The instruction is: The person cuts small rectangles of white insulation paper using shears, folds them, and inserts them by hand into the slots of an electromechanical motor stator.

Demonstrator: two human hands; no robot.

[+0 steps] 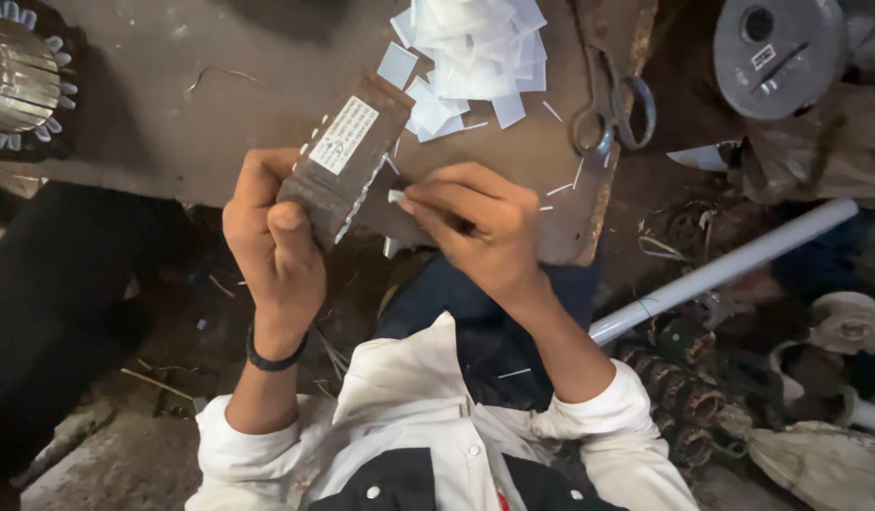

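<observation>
Here, left hand grips the laminated block (right fingers alongside).

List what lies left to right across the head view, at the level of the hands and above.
Slotted metal core → left hand gripping the labelled block → right hand pinching a white slip → scissors → grey disc.
</observation>
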